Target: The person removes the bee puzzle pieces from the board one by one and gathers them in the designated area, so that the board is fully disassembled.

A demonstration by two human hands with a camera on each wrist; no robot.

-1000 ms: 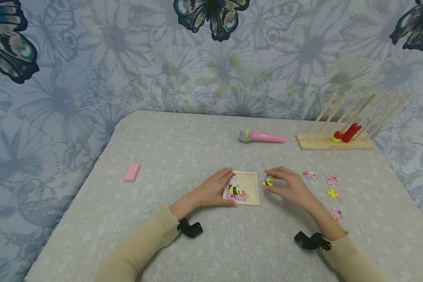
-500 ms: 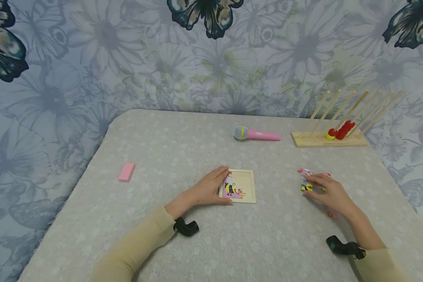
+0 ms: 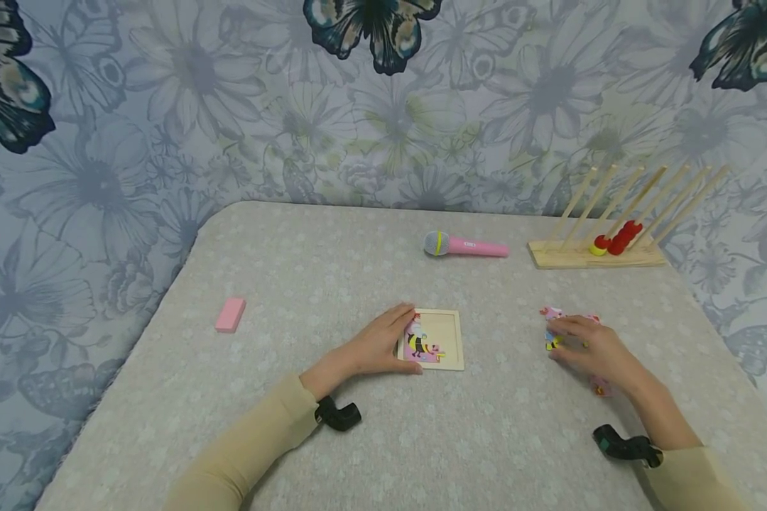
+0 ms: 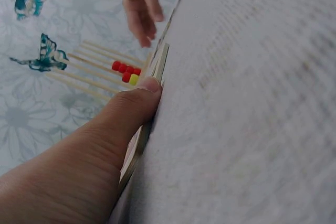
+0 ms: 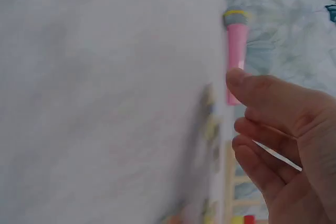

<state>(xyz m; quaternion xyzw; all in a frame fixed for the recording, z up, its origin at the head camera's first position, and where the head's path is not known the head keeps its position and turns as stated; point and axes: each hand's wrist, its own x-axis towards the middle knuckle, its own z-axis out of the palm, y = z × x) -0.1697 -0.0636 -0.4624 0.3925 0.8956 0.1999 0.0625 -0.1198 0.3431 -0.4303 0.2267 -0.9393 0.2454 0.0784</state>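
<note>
My left hand (image 3: 378,342) grips the left side of a small square wooden puzzle tray (image 3: 452,339), fingers at its far edge and thumb at its near edge. A few joined pieces with a bee picture (image 3: 423,346) fill the tray's left part. In the left wrist view the thumb (image 4: 142,95) lies on the tray's edge. My right hand (image 3: 597,349) hovers over loose puzzle pieces at the right. A yellow, black and blue puzzle piece (image 3: 552,343) lies under its fingertips. The right wrist view shows that hand (image 5: 283,135) with parted, loosely bent fingers and nothing between them.
A pink toy microphone (image 3: 476,246) lies behind the tray. At the back right stands a wooden peg rack (image 3: 597,259) with red and yellow beads. A pink block (image 3: 231,315) lies at the left. Pink puzzle pieces (image 3: 601,387) are partly hidden by the right hand.
My right hand has carried the yellow and black puzzle piece rightward from beside the tray to the loose pieces, and its fingers have parted from it. My left hand keeps its hold on the tray.
</note>
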